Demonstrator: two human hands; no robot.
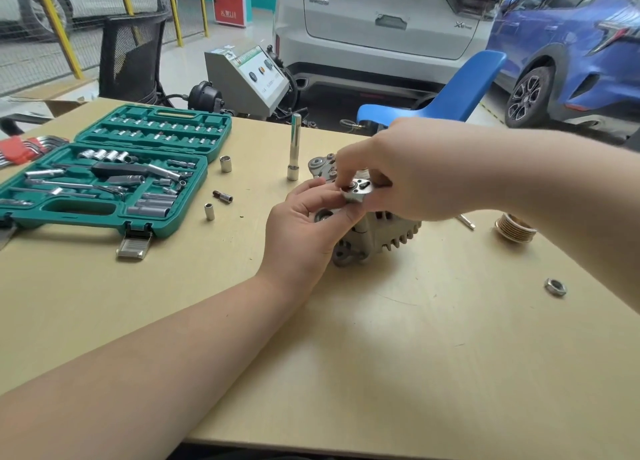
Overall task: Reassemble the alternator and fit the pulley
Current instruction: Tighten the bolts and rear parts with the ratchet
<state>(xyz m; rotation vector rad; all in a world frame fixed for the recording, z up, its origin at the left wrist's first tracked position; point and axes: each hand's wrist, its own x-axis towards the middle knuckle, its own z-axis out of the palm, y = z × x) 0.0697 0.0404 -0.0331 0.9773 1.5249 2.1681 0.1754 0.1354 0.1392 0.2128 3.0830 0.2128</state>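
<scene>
Alternator [370, 232] stands mid-table [346, 355]; both hands, left hand [311, 217] and right hand [398, 175], pinch a small metal plate [358, 191] over its top. Pulley [515, 227] and nut [555, 286] lie apart at right. Risk: plate slipping from fingers, seating skewed.

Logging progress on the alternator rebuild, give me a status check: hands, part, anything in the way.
Left hand and right hand both pinching small metal plate over alternator. Pulley and nut loose on table, not fitted. No obstruction visible.
</scene>
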